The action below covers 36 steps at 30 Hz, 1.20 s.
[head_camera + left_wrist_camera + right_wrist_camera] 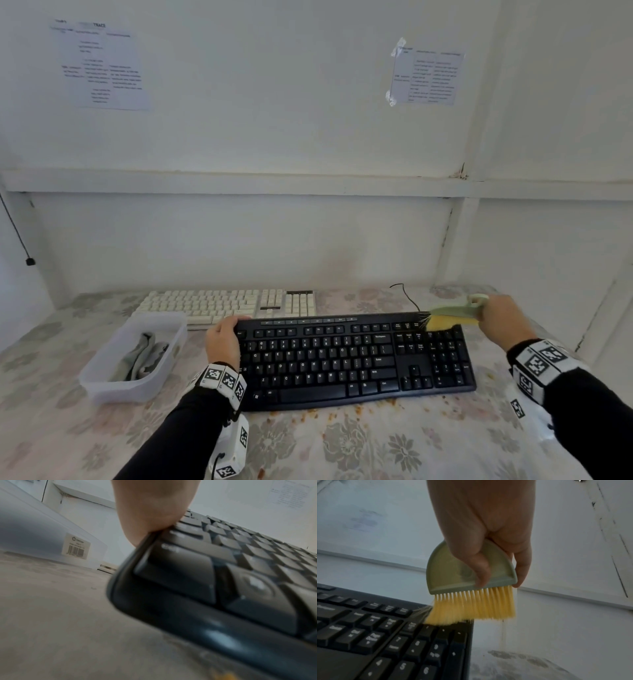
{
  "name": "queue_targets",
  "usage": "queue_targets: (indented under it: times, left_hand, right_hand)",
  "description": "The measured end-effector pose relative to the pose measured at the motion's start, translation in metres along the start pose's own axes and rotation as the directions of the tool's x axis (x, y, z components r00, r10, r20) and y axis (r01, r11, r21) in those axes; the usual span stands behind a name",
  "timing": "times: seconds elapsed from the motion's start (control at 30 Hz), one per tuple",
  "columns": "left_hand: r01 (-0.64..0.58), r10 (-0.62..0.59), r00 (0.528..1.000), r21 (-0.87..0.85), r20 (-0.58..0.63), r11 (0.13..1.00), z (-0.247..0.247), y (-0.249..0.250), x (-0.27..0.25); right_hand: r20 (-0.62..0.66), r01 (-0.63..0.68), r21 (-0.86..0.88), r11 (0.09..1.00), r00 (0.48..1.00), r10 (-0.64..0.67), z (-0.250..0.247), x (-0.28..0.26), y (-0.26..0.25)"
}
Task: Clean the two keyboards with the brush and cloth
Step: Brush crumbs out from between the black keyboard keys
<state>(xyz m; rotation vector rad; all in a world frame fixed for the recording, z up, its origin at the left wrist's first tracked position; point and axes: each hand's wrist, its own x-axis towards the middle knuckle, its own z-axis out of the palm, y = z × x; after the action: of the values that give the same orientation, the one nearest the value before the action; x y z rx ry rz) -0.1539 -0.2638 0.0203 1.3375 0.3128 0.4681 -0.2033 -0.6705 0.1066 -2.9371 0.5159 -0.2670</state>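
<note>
The right hand is wrapped around the green handle of a small brush, thumb lying flat on its half-round back and fingers behind. The yellow bristles point down and touch the far right corner of the black keyboard, above the number pad; a few bristles splay sideways, which suggests light pressure. Starting at the far corner probably lets the debris be drawn toward the front edge.

The left hand clasps the keyboard's far left corner, fingers curled over the top edge and thumb along the side (likely to keep the board from sliding under the brush). In the left wrist view the near left corner looks slightly raised off the table, though blur makes that uncertain.

Behind the black keyboard, nearly touching its back edge, lies a white keyboard, untouched. To the left stands a translucent plastic tub holding a grey cloth, neither in use.

Orange-brown crumbs are scattered on the table just in front of the black keyboard. The table wears a pale floral covering. It sits against a white wall with a horizontal ledge, and two printed sheets are taped higher up, their text too blurred to read.
</note>
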Motion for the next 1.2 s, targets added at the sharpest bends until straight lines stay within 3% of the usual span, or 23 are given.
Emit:
queue_targets:
  times: [0.13,0.23,0.4,0.53,0.77,1.0,1.1,1.2]
  left_hand:
    - [0.013,-0.013,1.000,-0.018,0.017,1.000,-0.001,0.001,-0.001]
    - [0.064,-0.062,0.997,-0.045,0.040,0.997,-0.003,0.000,0.003]
    - [0.176,-0.168,0.980,-0.070,0.110,0.982,-0.007,-0.004,0.011]
    - [0.292,-0.269,0.940,-0.089,0.212,0.952,-0.013,-0.006,0.017]
    - [0.338,-0.312,0.897,-0.033,0.314,0.940,-0.020,-0.006,0.023]
    - [0.306,-0.295,0.933,-0.022,0.206,0.952,-0.010,-0.007,0.021]
    - [0.276,-0.267,0.944,-0.022,0.196,0.961,-0.008,-0.005,0.020]
    - [0.218,-0.205,0.955,-0.040,0.216,0.975,-0.007,-0.002,0.016]
  right_hand:
    - [-0.083,0.086,0.015,0.996,0.993,-0.084,-0.017,-0.016,-0.020]
    - [0.021,0.229,0.153,0.961,0.972,-0.234,-0.017,-0.032,-0.057]
    - [0.148,0.454,0.303,0.838,0.846,-0.512,0.013,-0.058,-0.137]
    - [0.199,0.580,0.236,0.780,0.756,-0.623,0.029,-0.077,-0.183]
    - [0.142,0.635,0.260,0.728,0.720,-0.679,0.038,-0.084,-0.200]
    - [0.166,0.647,0.258,0.718,0.702,-0.693,0.028,-0.089,-0.229]
    - [0.086,0.681,0.258,0.685,0.690,-0.719,0.027,-0.089,-0.248]
    - [0.129,0.689,0.222,0.690,0.680,-0.722,0.035,-0.095,-0.260]
